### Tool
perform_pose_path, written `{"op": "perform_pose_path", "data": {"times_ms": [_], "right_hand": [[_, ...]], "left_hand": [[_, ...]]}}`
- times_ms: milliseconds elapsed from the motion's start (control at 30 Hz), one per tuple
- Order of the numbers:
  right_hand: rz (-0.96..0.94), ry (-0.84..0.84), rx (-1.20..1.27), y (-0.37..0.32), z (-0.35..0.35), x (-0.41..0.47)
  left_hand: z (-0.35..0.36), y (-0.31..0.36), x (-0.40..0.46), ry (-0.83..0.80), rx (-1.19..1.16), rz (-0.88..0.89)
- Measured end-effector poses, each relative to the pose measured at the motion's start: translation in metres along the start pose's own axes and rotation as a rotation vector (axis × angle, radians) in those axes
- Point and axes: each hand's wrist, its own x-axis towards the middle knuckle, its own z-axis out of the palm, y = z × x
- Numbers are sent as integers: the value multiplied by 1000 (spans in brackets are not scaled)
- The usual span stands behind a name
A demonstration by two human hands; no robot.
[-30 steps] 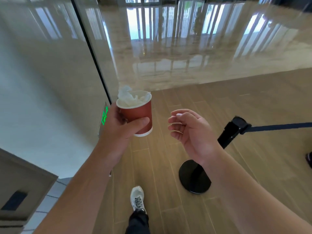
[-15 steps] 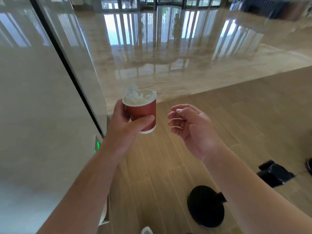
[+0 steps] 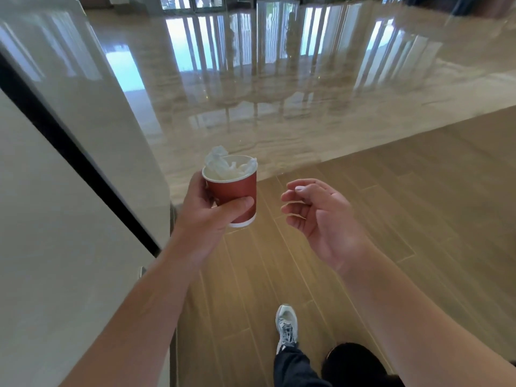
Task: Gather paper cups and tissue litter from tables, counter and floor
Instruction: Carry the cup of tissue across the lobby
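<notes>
The left hand (image 3: 208,216) is wrapping its fingers and thumb around a small red paper cup with a white rim (image 3: 234,194), holding it up in the air, so the cup is sitting above the brown wooden plank floor (image 3: 391,219) and not touching it. Crumpled white tissue (image 3: 223,164) is poking up out of the top of the cup, higher than the rim. The right hand (image 3: 321,216) is hanging just beside the cup, on its right, with its fingers loosely bent and nothing in them. Below the cup, far down, a grey and white sneaker (image 3: 286,326) is stepping on the wooden planks, so the person seems to be walking. Beyond the cup, the wood is giving way to a shiny pale stone floor (image 3: 279,107) that is looking very smooth. To the left of the cup a pale wall with a black strip (image 3: 72,163) is standing close. Here is what could go wrong, I think: the tissue is sitting loose on top, so a bump or a tip of the cup could be sending it back down onto the floor. The cup is soft paper, so squeezing too hard could be squashing it. The shiny floor could be slippery for a walking foot. The wall is close, so an elbow could be knocking it
</notes>
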Motion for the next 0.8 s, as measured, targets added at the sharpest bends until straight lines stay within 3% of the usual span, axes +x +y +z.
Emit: {"op": "perform_pose_path", "data": {"times_ms": [500,800], "right_hand": [[-5,-73,40,-99,-53,259],[33,-86,14,-101,-54,354]], "left_hand": [[115,1,252,19,130,52],[112,-16,343,59,98,40]]}}
